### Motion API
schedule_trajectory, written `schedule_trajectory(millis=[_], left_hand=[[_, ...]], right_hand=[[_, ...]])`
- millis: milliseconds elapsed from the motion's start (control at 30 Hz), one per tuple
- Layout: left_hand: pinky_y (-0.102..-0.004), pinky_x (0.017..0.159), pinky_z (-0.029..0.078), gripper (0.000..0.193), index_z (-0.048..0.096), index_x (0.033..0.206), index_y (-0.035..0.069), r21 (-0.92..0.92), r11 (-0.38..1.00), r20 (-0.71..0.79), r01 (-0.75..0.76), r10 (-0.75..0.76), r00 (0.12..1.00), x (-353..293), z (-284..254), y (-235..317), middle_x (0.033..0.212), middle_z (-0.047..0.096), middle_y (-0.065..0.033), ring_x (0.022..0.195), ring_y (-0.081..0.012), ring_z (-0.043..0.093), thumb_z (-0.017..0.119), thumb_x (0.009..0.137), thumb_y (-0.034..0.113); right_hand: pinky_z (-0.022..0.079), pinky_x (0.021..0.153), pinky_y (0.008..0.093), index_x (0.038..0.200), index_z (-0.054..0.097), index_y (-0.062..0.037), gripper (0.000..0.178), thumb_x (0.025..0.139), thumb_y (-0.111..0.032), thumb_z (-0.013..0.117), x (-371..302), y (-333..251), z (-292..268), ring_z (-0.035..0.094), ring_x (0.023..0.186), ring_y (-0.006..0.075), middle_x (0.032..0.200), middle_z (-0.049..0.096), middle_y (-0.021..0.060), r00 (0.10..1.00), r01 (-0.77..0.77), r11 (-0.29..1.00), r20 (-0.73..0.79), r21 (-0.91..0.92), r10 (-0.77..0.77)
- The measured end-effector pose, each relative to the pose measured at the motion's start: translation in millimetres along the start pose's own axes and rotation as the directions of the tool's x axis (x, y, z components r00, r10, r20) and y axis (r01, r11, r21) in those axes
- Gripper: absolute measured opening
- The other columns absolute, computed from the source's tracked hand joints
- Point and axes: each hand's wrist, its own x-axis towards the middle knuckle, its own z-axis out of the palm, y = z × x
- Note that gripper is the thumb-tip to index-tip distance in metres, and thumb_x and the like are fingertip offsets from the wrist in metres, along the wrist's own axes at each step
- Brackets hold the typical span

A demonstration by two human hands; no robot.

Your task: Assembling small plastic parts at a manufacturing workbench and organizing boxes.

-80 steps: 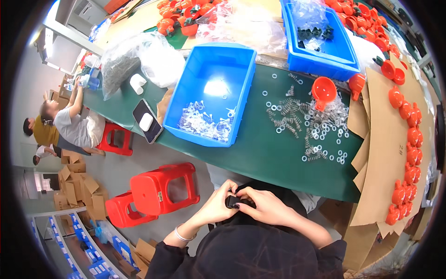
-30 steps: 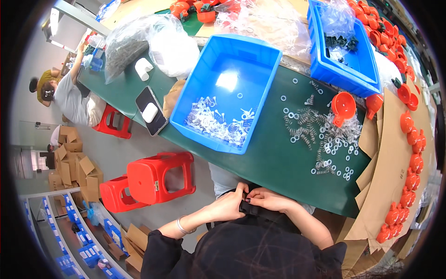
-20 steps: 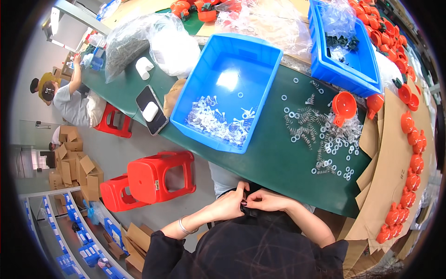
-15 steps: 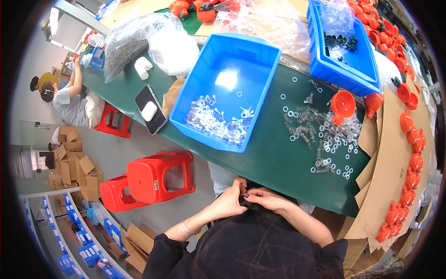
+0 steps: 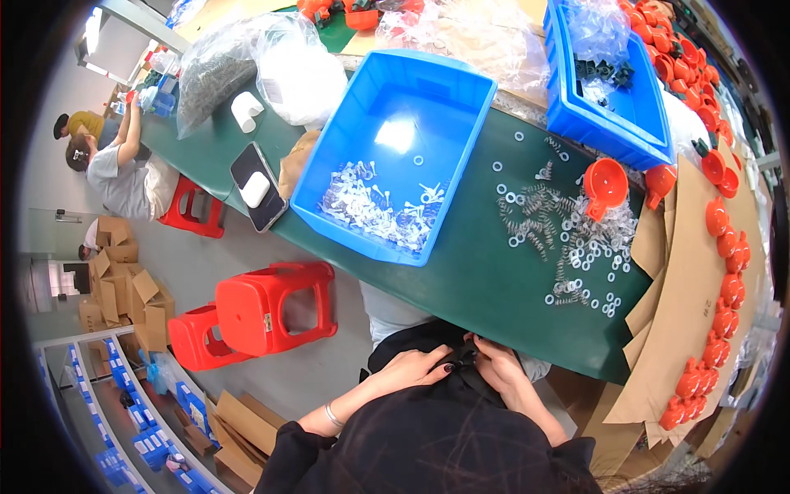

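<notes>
While the left hand (image 5: 414,369) reaches inward, fingers half curled, the right hand (image 5: 499,365) faces it, fingers bent; both touch black material (image 5: 467,362) near the green table (image 5: 494,292); whether either grips it, I cannot tell.

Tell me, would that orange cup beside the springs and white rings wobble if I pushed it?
The orange cup might wobble or turn, since its sides look curved and one stubby neck sticks out. It's probably light, because it looks hollow.
</notes>
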Motion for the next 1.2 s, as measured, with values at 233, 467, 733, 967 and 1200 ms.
schedule_trajectory(millis=[233, 467, 733, 967, 1200], left_hand=[[-0.0394, 0.054, 0.043, 0.035, 0.046, 0.107, 0.008, -0.165, 0.986, -0.039, -0.029, 0.023, 0.999, -3.1, 0.7, 0.3, 0.063, 0.055, -0.0163, 0.06, -0.0345, 0.058, 0.052, 0.089, 0.037], [-0.0282, 0.052, 0.042, 0.031, 0.054, 0.092, 0.004, -0.288, 0.95, -0.326, -0.123, 0.024, 0.945, -40.3, -30.9, 36.9, 0.065, 0.056, -0.0078, 0.053, -0.0181, 0.054, 0.072, 0.074, 0.023], [-0.0283, 0.056, 0.038, 0.041, 0.051, 0.103, 0.002, -0.37, 0.916, -0.196, -0.157, 0.088, 0.977, -1.5, -41.2, 70.1, 0.067, 0.051, -0.0077, 0.059, -0.015, 0.049, 0.064, 0.082, 0.034], [-0.0294, 0.066, 0.045, 0.047, 0.048, 0.113, 0.0, -0.261, 0.911, -0.258, -0.319, 0.253, 0.932, -1.9, -27.6, 55.2, 0.081, 0.057, -0.0102, 0.069, -0.0174, 0.056, 0.064, 0.08, 0.029], [-0.0267, 0.058, 0.041, 0.04, 0.051, 0.102, -0.001, -0.227, 0.927, -0.335, -0.297, 0.212, 0.918, -10.3, -24.1, 58.0, 0.079, 0.053, -0.0073, 0.064, -0.014, 0.05, 0.063, 0.077, 0.029]], right_hand=[[0.041, 0.088, 0.0274, 0.104, 0.058, -0.0041, 0.015, 0.089, -0.008, 0.058, -1.5, -6.6, 18.5, 0.053, 0.096, 0.0139, 0.1, 0.058, 0.0038, 0.987, 0.121, 0.988, 0.121, -0.095, -0.109], [0.033, 0.082, 0.0236, 0.084, 0.054, -0.001, 0.023, 0.096, -0.02, 0.048, -26.6, -32.8, 67.0, 0.041, 0.094, 0.0094, 0.105, 0.044, 0.003, 0.847, 0.372, 0.692, 0.531, -0.619, 0.02], [0.033, 0.085, 0.024, 0.084, 0.059, -0.0011, 0.021, 0.094, -0.019, 0.053, -40.6, -68.0, 76.2, 0.04, 0.096, 0.0095, 0.104, 0.044, 0.0007, 0.913, 0.301, 0.839, 0.39, -0.453, -0.118], [0.036, 0.072, 0.0238, 0.075, 0.058, -0.0017, 0.026, 0.092, -0.022, 0.055, -51.5, -68.9, 70.5, 0.041, 0.089, 0.0107, 0.101, 0.044, 0.0029, 0.868, 0.478, 0.554, 0.462, -0.682, -0.18], [0.044, 0.082, 0.0327, 0.108, 0.05, -0.0037, 0.032, 0.083, -0.017, 0.065, -78.2, -72.0, 72.4, 0.057, 0.096, 0.0224, 0.104, 0.056, 0.0096, 0.869, 0.453, 0.415, 0.495, -0.789, -0.007]])
